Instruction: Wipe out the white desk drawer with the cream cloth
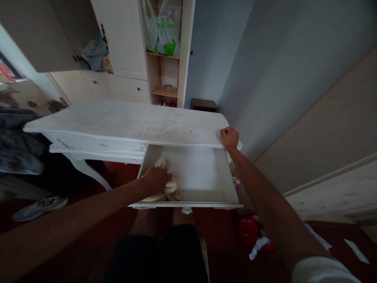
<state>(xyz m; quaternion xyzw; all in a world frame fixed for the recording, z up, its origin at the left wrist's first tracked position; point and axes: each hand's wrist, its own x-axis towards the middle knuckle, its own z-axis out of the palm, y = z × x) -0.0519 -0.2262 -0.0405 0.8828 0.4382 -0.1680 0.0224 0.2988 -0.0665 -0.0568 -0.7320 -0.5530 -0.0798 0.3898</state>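
A white desk (141, 118) stands in front of me with its drawer (203, 169) pulled out. Inside the drawer, at its left side, my left hand (157, 180) is closed on a cream cloth (174, 188), which lies bunched under and around the fingers. My right hand (230, 137) rests as a fist on the right front corner of the desk top; whether anything is inside it is hidden. Bare white drawer bottom shows to the right of the cloth.
Behind the desk are a white cabinet (126, 43) and shelves holding a plastic bag (168, 35). Grey clothing (20, 141) hangs at the left. A shoe (41, 207) and a red item (247, 230) lie on the floor. A wall rises at the right.
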